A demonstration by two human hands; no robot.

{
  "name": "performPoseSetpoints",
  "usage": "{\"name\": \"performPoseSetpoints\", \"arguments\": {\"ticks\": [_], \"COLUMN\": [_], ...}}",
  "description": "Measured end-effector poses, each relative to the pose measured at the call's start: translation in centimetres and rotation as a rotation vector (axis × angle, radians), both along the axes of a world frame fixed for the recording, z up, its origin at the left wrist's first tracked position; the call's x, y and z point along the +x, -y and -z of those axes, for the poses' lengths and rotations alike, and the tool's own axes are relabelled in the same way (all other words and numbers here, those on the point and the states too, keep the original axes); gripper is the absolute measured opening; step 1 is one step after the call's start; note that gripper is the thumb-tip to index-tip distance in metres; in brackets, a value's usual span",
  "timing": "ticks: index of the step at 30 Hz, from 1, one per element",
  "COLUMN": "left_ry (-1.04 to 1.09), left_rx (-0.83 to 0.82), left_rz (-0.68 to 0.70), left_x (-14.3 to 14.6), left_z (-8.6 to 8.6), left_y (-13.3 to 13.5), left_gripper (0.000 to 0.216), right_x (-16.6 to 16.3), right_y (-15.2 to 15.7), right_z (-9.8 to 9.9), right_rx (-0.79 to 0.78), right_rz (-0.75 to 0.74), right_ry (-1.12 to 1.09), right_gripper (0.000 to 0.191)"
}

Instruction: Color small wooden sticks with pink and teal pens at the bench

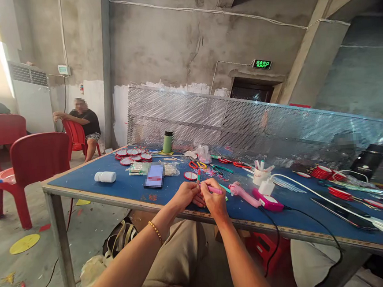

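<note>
Both of my hands meet at the near edge of the blue table (99, 199). My left hand (188, 194) is closed on a thin strip (198, 177) with red and green on it, which sticks up from the fingers. In my right hand (214, 200) is a pink pen (214, 189), gripped like a writing tool with its tip close to the strip. Just beyond the hands lies a round red-rimmed disc (190, 176). A pink tool with a long handle (245, 195) rests to the right of my right hand.
On the left are a white bottle (105, 177), a phone (154, 175) and stacked red-rimmed discs (132, 153). Scissors (197, 164), a green cup (168, 142) and a cup of pens (260, 174) stand farther back. A cable (300, 181) crosses the right. A person (86, 120) sits behind.
</note>
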State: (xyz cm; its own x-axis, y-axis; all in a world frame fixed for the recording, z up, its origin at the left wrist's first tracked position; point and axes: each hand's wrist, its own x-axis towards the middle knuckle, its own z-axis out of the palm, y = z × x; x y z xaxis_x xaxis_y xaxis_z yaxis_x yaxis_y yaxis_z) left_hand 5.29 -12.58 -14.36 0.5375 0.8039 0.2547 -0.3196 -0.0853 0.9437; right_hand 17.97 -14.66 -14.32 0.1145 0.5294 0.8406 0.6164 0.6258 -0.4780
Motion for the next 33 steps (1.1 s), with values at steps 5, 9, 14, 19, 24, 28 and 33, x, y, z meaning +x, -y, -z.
{"name": "performPoseSetpoints", "arguments": {"ticks": [5,9,14,19,24,28,33], "left_ry": [0.005,0.008,0.003,0.002,0.003,-0.004,-0.018], "left_rx": [0.001,0.004,0.004,0.007,0.014,0.017,0.025], "left_rz": [0.009,0.013,0.007,0.001,0.016,0.008,-0.008], "left_x": [-0.09,-0.11,-0.03,-0.04,-0.09,-0.02,0.05], "left_z": [-0.07,-0.06,-0.04,-0.01,-0.01,0.0,0.04], "left_y": [0.12,0.11,0.1,0.09,0.05,0.02,0.02], "left_gripper": [0.046,0.045,0.044,0.046,0.048,0.047,0.045], "right_x": [-0.02,-0.07,-0.11,-0.13,-0.16,-0.17,-0.17], "right_y": [0.09,0.32,0.27,0.17,0.38,0.44,0.25], "right_z": [-0.04,-0.1,-0.14,-0.17,-0.14,-0.14,-0.17], "right_rx": [0.033,0.037,0.02,0.036,0.024,-0.012,-0.018], "right_rz": [0.038,0.037,0.015,0.04,0.033,0.0,-0.007], "right_ry": [-0.008,-0.022,0.006,0.031,-0.058,-0.07,-0.038], "right_gripper": [0.021,0.021,0.021,0.021,0.021,0.022,0.021]}}
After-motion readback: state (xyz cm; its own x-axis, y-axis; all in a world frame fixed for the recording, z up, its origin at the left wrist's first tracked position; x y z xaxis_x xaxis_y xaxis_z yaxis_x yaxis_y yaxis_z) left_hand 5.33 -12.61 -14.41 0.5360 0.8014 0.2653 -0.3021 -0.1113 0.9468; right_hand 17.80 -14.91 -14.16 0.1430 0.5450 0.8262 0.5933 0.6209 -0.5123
